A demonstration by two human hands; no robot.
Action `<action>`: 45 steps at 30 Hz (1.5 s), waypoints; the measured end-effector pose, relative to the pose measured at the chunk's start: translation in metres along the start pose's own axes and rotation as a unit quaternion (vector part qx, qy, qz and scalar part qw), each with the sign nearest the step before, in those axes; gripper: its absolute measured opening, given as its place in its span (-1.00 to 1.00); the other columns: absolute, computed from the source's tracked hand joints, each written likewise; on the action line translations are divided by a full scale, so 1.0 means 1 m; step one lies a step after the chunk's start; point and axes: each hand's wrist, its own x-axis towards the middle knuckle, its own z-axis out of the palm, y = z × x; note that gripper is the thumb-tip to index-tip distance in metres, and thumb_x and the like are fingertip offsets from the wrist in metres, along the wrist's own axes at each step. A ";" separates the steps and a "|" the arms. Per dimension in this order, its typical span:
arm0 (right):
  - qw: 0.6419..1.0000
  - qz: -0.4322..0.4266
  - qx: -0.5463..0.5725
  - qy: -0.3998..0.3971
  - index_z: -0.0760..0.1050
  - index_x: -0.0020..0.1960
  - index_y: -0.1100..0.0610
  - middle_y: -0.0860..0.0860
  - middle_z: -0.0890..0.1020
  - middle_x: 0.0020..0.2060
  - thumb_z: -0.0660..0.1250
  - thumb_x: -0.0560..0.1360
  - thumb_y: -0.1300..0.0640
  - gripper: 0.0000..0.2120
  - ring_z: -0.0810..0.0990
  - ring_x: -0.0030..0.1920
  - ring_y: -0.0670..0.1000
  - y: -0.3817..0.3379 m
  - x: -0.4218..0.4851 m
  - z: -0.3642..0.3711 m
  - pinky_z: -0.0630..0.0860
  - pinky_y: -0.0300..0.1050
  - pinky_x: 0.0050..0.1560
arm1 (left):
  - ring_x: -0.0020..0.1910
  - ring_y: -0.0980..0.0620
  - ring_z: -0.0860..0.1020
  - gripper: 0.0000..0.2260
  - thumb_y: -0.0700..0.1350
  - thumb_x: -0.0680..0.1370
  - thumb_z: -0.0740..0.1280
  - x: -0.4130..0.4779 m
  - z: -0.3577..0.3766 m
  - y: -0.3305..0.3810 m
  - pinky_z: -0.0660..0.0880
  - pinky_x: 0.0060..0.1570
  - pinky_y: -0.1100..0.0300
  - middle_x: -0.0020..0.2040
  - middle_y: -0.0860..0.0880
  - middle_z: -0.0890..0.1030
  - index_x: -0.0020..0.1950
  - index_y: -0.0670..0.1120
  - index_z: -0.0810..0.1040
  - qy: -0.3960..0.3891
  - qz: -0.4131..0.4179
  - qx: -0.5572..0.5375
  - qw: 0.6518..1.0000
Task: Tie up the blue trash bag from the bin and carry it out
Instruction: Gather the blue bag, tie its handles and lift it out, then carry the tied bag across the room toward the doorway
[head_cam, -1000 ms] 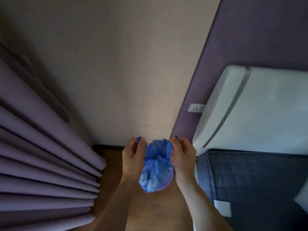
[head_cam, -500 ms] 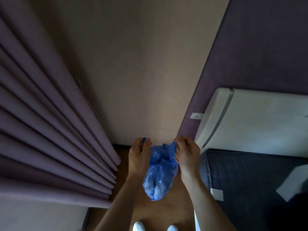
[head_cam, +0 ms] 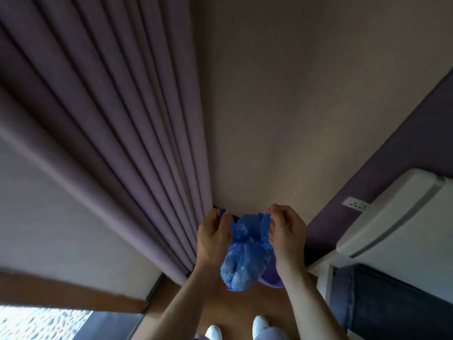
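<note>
The blue trash bag (head_cam: 245, 261) hangs in the air between my hands, small and bulging at the bottom. My left hand (head_cam: 212, 238) pinches one top ear of the bag. My right hand (head_cam: 287, 233) pinches the other ear. The bag's mouth is gathered between the two hands, and no knot shows. Behind the bag's lower right, part of a purple bin (head_cam: 272, 278) shows on the floor; most of it is hidden by the bag and my right forearm.
Purple curtains (head_cam: 117, 133) hang close on the left. A beige wall (head_cam: 294, 106) stands straight ahead. A white headboard (head_cam: 397, 214) and dark quilted bed (head_cam: 392, 305) lie to the right, with a wall socket (head_cam: 355, 205) nearby. A strip of wooden floor (head_cam: 235, 307) and my white shoes (head_cam: 259, 323) lie below.
The bag has come up clear of the bin and hangs free. My view has tilted up and swung left, showing more curtain. Both hands keep their hold on the ears.
</note>
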 end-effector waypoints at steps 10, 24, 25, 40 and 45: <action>0.967 0.013 -0.003 -0.254 0.58 -0.24 0.08 -0.17 0.49 -0.51 0.31 0.60 0.16 -0.76 0.42 -0.41 -0.06 0.003 0.023 0.059 0.39 -0.07 -0.26 | -0.42 0.01 0.39 -0.76 0.03 0.48 0.30 -0.014 -0.033 -0.014 0.38 -0.38 -0.02 -0.47 0.01 0.43 -0.37 0.02 0.43 0.271 -0.019 0.059 0.961; 0.811 0.036 -0.018 -0.584 0.56 -0.25 0.12 -0.15 0.40 -0.58 0.30 0.47 -0.04 -0.75 0.30 -0.50 -0.07 0.027 -0.127 0.103 0.28 -0.09 -0.40 | -0.47 0.15 0.42 -0.70 -0.03 0.59 0.29 -0.202 -0.086 -0.044 0.37 -0.36 0.13 -0.49 0.10 0.47 -0.36 0.04 0.47 0.578 -0.103 0.096 0.804; 0.796 0.043 -0.018 -0.604 0.56 -0.25 0.10 -0.16 0.41 -0.58 0.30 0.49 0.00 -0.78 0.29 -0.51 -0.09 0.029 -0.144 0.102 0.25 -0.11 -0.42 | -0.48 0.17 0.40 -0.71 -0.04 0.59 0.29 -0.219 -0.088 -0.045 0.36 -0.37 0.14 -0.49 0.12 0.47 -0.35 0.02 0.48 0.601 -0.100 0.086 0.788; 0.572 0.005 -0.049 -0.819 0.56 -0.28 0.13 -0.10 0.42 -0.53 0.33 0.46 -0.01 -0.76 0.33 -0.46 -0.05 0.033 -0.404 0.038 0.29 -0.10 -0.37 | -0.51 0.10 0.32 -0.72 0.07 0.52 0.25 -0.480 -0.118 -0.078 0.30 -0.38 0.15 -0.55 0.10 0.39 -0.33 -0.03 0.49 0.821 -0.051 -0.023 0.568; 0.492 -0.014 -0.049 -0.869 0.53 -0.27 0.19 -0.04 0.39 -0.51 0.35 0.57 0.16 -0.75 0.32 -0.44 -0.02 0.039 -0.499 0.003 0.28 -0.11 -0.37 | -0.51 0.11 0.33 -0.70 0.13 0.50 0.24 -0.574 -0.128 -0.103 0.29 -0.32 0.13 -0.55 0.13 0.44 -0.32 -0.02 0.49 0.859 -0.051 -0.041 0.508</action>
